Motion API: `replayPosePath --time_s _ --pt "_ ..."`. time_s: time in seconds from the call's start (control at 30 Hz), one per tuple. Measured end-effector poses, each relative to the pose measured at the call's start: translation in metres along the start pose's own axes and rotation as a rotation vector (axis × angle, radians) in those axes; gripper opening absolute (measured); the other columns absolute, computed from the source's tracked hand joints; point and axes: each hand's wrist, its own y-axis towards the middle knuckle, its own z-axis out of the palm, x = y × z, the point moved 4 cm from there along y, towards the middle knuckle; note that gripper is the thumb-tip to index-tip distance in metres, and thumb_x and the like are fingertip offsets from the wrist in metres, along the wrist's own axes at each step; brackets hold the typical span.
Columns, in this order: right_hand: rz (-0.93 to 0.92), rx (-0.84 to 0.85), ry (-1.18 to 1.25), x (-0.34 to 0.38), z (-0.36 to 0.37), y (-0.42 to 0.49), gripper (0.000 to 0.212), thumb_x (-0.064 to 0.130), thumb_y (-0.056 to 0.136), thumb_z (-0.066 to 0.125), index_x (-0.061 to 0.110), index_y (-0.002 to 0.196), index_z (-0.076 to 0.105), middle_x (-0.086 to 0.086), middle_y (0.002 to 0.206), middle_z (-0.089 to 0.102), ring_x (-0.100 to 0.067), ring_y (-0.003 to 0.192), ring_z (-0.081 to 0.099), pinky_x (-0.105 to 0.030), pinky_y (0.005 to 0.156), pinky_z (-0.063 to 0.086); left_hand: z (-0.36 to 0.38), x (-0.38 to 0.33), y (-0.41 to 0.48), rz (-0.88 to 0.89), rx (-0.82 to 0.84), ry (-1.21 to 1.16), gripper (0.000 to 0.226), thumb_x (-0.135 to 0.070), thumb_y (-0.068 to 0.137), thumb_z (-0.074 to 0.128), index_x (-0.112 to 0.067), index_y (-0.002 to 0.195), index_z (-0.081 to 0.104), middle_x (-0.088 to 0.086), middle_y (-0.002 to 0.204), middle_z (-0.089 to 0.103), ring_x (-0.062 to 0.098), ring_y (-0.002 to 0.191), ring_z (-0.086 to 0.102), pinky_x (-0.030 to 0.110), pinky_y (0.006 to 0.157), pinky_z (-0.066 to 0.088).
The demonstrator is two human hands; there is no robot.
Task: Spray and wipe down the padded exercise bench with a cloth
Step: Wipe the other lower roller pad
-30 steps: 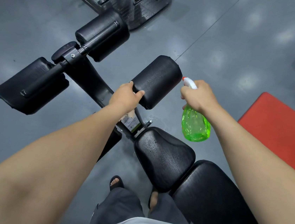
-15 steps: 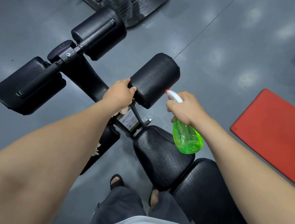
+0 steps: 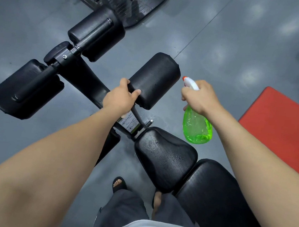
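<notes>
While left hand (image 3: 119,97) grips roller pad (image 3: 155,78), right hand (image 3: 201,98) fingers (image 3: 184,95) wrap spray bottle (image 3: 196,128).

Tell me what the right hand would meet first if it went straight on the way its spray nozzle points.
Probably the black roller pad, just ahead and to the left of the right hand holding the spray bottle. Depth is unclear, so the hand could pass above the pad.
</notes>
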Motion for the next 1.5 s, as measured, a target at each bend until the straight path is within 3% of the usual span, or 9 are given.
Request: replayPosePath --time_s 0.23,0.33,0.43,0.6,0.77,0.93,1.13,1.3,1.5 --pt "0.036 0.064 0.051 0.000 0.002 -0.013 0.024 0.017 0.080 0.052 -0.006 0.085 0.059 -0.024 0.094 0.072 -0.028 0.053 0.072 -0.047 0.076 0.060 -0.002 0.004 0.005 -0.105 -0.080 -0.081 0.037 -0.058 0.102 0.032 -0.030 0.122 0.044 -0.004 0.080 0.062 0.031 0.092 0.064 0.042 0.082 0.054" --pt "-0.013 0.171 0.018 0.003 0.014 -0.020 0.016 0.017 0.081 0.057 0.001 0.076 0.056 -0.019 0.105 0.072 -0.027 0.053 0.072 -0.042 0.065 0.055 0.000 0.004 0.000 -0.048 -0.064 -0.033 0.057 -0.073 0.094 0.033 -0.030 0.129 0.043 -0.006 0.076 0.065 0.028 0.093 0.064 0.042 0.083 0.052" --pt "-0.066 0.254 -0.054 0.004 0.024 -0.025 0.017 0.016 0.083 0.056 0.001 0.077 0.049 -0.026 0.089 0.065 -0.027 0.054 0.072 -0.039 0.057 0.046 0.000 0.003 -0.004 0.009 -0.038 0.030 0.076 -0.080 0.088 0.043 -0.024 0.139 0.037 -0.005 0.070 0.065 0.026 0.091 0.063 0.042 0.082 0.053" --pt "-0.019 0.147 -0.008 -0.003 0.018 -0.016 0.020 0.020 0.082 0.052 0.000 0.079 0.054 -0.019 0.073 0.063 -0.027 0.053 0.072 -0.057 0.072 0.059 0.000 0.004 0.002 -0.036 -0.097 -0.023 0.064 -0.072 0.095 0.039 -0.023 0.137 0.039 -0.001 0.086 0.069 0.030 0.097 0.064 0.042 0.079 0.050" --pt "-0.012 0.027 0.036 -0.001 -0.005 0.000 0.020 0.020 0.082 0.054 0.000 0.082 0.051 -0.022 0.092 0.064 -0.027 0.052 0.072 -0.040 0.067 0.055 -0.001 0.001 -0.003 -0.036 -0.129 -0.050 0.056 -0.068 0.097 0.040 -0.025 0.134 0.041 -0.008 0.078 0.058 0.031 0.094 0.061 0.039 0.076 0.043" --pt "0.033 0.054 0.104 -0.002 -0.005 0.005 0.025 0.022 0.076 0.052 0.000 0.082 0.062 -0.015 0.095 0.075 -0.029 0.054 0.072 -0.050 0.081 0.061 -0.002 0.002 -0.004 0.032 -0.059 -0.010 0.075 -0.076 0.085 0.056 -0.026 0.138 0.038 -0.015 0.077 0.052 0.022 0.088 0.051 0.039 0.080 0.046" --pt "0.006 0.165 0.093 0.003 0.012 -0.005 0.020 0.019 0.083 0.057 0.000 0.082 0.063 -0.013 0.087 0.073 -0.027 0.055 0.073 -0.043 0.071 0.059 -0.002 0.004 -0.004 0.030 -0.133 -0.072 0.053 -0.062 0.099 0.044 -0.022 0.134 0.041 -0.018 0.073 0.055 0.026 0.093 0.063 0.038 0.072 0.045" --pt "-0.095 0.267 -0.020 0.010 0.030 -0.014 0.020 0.017 0.087 0.054 0.001 0.077 0.049 -0.023 0.084 0.067 -0.022 0.053 0.072 -0.036 0.059 0.045 -0.003 0.002 -0.008 0.064 -0.094 -0.010 0.074 -0.074 0.088 0.056 -0.023 0.138 0.038 -0.014 0.073 0.055 0.023 0.083 0.058 0.039 0.076 0.051" --pt "-0.023 0.104 0.007 0.004 0.017 -0.005 0.020 0.019 0.084 0.051 -0.001 0.080 0.050 -0.027 0.081 0.065 -0.027 0.052 0.072 -0.037 0.061 0.053 -0.001 0.006 -0.004 0.029 -0.144 -0.054 0.055 -0.063 0.099 0.045 -0.022 0.134 0.039 -0.008 0.079 0.065 0.027 0.088 0.063 0.040 0.075 0.049"
